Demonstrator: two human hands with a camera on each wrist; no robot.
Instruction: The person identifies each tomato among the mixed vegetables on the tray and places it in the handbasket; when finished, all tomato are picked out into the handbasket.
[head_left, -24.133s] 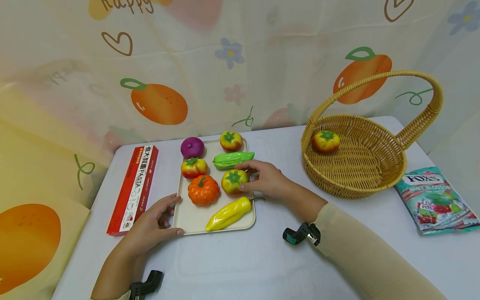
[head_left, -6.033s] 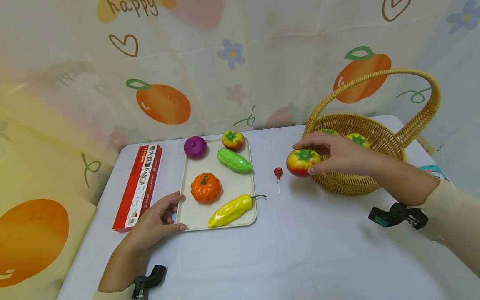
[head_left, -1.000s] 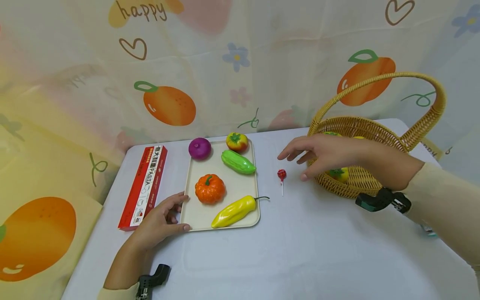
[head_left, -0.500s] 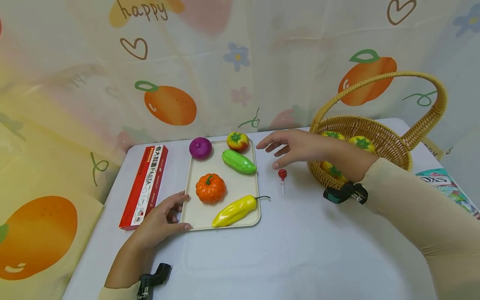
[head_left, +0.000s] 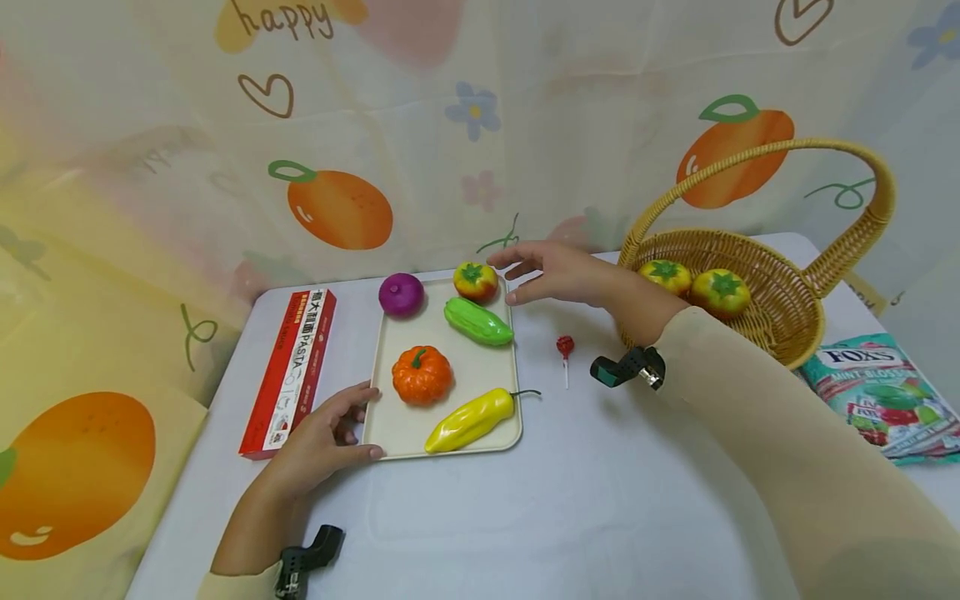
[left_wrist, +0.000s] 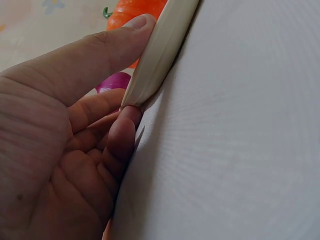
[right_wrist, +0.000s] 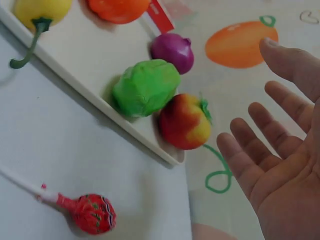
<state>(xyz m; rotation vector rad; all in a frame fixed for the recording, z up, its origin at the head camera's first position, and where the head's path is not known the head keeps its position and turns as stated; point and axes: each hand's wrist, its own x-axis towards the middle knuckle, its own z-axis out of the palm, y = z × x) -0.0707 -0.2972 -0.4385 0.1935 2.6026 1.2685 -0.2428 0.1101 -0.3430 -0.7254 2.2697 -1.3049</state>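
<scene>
My left hand (head_left: 330, 437) holds the near left corner of a cream tray (head_left: 401, 429); in the left wrist view its thumb lies on the rim (left_wrist: 150, 65) and its fingers are against the edge. My right hand (head_left: 562, 273), fingers spread and holding nothing, is just right of a red-and-yellow tomato (head_left: 476, 283) in the tray's far right corner. Also on the tray are a purple onion (head_left: 401, 296), a green bumpy gourd-like vegetable (head_left: 478, 322), an orange pumpkin (head_left: 422, 376) and a yellow pepper (head_left: 468, 422).
A wicker basket (head_left: 806, 333) with a tall handle stands at right; two similar tomatoes (head_left: 720, 293) show in it, partly behind my right arm. A red lollipop (head_left: 565, 347) lies between tray and basket. A pasta box (head_left: 288, 375) is left, a candy bag (head_left: 885, 392) far right.
Since the oldest frame, two tomatoes have left the tray; the basket has gained tomatoes. In the last second my empty right hand has moved left from the basket to the tray's far corner.
</scene>
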